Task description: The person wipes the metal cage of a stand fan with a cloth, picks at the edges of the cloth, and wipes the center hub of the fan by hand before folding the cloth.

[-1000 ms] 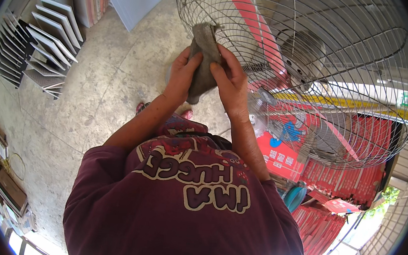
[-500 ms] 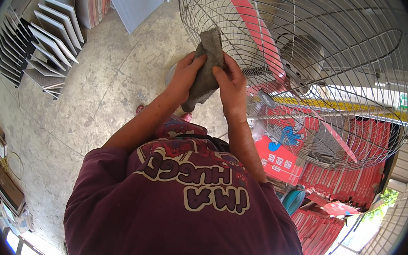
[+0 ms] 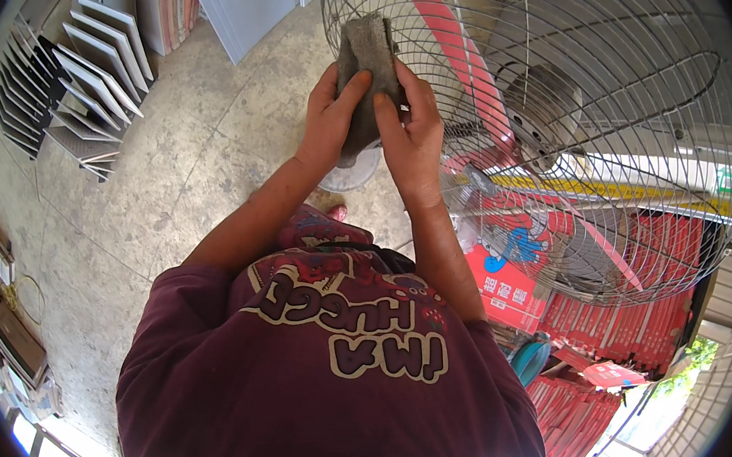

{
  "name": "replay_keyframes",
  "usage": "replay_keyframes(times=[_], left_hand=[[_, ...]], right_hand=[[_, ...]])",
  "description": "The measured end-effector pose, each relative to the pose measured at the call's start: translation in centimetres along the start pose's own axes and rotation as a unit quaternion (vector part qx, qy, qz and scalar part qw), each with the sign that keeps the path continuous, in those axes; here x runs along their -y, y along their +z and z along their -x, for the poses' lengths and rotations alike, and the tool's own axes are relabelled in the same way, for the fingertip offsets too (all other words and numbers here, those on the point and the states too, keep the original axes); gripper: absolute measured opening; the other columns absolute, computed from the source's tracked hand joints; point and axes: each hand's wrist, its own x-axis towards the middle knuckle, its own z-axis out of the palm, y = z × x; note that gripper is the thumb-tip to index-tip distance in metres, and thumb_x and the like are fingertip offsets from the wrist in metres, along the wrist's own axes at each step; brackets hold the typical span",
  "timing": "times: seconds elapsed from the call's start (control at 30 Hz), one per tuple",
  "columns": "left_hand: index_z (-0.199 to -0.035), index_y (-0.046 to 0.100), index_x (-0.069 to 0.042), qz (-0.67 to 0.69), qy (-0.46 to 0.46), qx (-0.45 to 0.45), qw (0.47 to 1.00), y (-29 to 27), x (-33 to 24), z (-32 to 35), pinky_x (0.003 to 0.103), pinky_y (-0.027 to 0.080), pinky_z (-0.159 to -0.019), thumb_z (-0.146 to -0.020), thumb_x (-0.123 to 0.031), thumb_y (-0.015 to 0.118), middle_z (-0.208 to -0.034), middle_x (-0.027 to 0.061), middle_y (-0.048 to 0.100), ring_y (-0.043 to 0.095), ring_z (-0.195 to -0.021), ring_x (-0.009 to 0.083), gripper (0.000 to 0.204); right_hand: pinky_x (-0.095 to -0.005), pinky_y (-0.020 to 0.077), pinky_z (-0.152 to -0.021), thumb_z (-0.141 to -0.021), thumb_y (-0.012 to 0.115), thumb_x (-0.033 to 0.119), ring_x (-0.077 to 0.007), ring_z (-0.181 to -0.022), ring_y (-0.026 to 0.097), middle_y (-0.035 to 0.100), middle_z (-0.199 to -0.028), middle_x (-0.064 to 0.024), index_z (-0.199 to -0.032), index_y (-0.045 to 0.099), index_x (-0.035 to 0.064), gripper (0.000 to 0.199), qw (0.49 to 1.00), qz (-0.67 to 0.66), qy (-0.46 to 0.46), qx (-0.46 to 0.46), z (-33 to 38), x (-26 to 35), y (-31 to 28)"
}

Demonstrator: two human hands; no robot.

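A folded grey-brown cloth (image 3: 368, 44) is held up in front of me with both hands. My left hand (image 3: 331, 114) grips its left side, thumb on top. Opposite it, my right hand (image 3: 412, 137) pinches the right side, its thumb also pressed on the cloth. The fingers behind the cloth are mostly hidden. Just right of my hands stands a large wire fan guard (image 3: 630, 95), with a pinkish-red strip (image 3: 461, 41) inside it. A pale round thing (image 3: 357, 176) shows partly beneath the cloth, near the floor.
Concrete floor (image 3: 174, 133) spreads to the left. Racks of upright tile panels (image 3: 107, 58) stand at the far left. Stacked red cartons (image 3: 618, 338) lie at the right below the guard, near a teal roll (image 3: 530, 361). Cardboard pieces (image 3: 17, 337) line the left edge.
Both hands have shifted slightly farther away with the cloth. The cloth looks more squarely folded and its top sits higher. The pale round thing below is more exposed.
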Motion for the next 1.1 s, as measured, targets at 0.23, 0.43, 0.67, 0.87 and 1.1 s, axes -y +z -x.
replay_keyframes(times=[0.23, 0.43, 0.67, 0.87, 1.1], left_hand=[[-0.113, 0.054, -0.003, 0.032, -0.145, -0.014, 0.989, -1.2, 0.6, -0.1, 0.026, 0.049, -0.074, -0.091, -0.018, 0.054, -0.099, 0.0073, 0.062, 0.061, -0.086, 0.0146, 0.027], [-0.109, 0.054, -0.002, 0.086, -0.086, -0.039, 0.992, -1.4, 0.6, 0.6, 0.028, 0.051, -0.071, -0.09, -0.016, 0.056, -0.096, 0.0094, 0.062, 0.061, -0.081, 0.015, 0.024], [-0.109, 0.054, -0.001, 0.089, -0.039, -0.013, 0.995, -0.2, -1.9, -1.1, 0.029, 0.052, -0.07, -0.09, -0.015, 0.054, -0.095, 0.0107, 0.063, 0.063, -0.082, 0.0184, 0.023], [-0.111, 0.053, 0.001, 0.07, -0.127, -0.03, 0.989, -0.8, -0.9, -0.9, 0.031, 0.053, -0.073, -0.09, -0.02, 0.054, -0.097, 0.0115, 0.063, 0.063, -0.083, 0.0201, 0.029], [-0.11, 0.055, -0.001, 0.111, -0.126, -0.021, 0.986, -1.6, -0.8, -0.7, 0.033, 0.054, -0.072, -0.089, -0.02, 0.055, -0.096, 0.0113, 0.063, 0.063, -0.084, 0.0207, 0.028]], right_hand=[[-0.0261, 0.0501, -0.073, -0.082, 0.059, 0.007, -0.0166, -0.098, 0.054, 0.052, -0.117, -0.0134, -0.13, 0.045, 0.0005, 0.05, 0.999, 0.019, 0.03, 0.029, 1.4, -1.9, 0.2], [-0.0308, 0.0481, -0.077, -0.08, 0.058, 0.007, -0.0261, -0.096, 0.056, 0.053, -0.11, -0.0162, -0.128, 0.046, 0.0004, 0.05, 0.998, -0.006, 0.028, 0.055, 1.5, -0.5, 0.3], [-0.0291, 0.0488, -0.078, -0.08, 0.058, 0.005, -0.0194, -0.097, 0.054, 0.053, -0.111, -0.0113, -0.131, 0.045, 0.0034, 0.053, 0.997, 0.022, -0.07, 0.037, -0.5, 0.8, 0.4], [-0.0301, 0.0482, -0.081, -0.081, 0.06, 0.008, -0.0205, -0.103, 0.054, 0.052, -0.12, -0.0131, -0.132, 0.044, 0.0034, 0.053, 0.999, 0.019, -0.001, 0.043, 0.6, -0.3, 0.6], [-0.0317, 0.0476, -0.085, -0.081, 0.06, 0.006, -0.0215, -0.105, 0.055, 0.052, -0.122, -0.0143, -0.132, 0.043, 0.0017, 0.054, 0.998, -0.012, 0.009, 0.066, 1.2, -0.3, 0.5]])
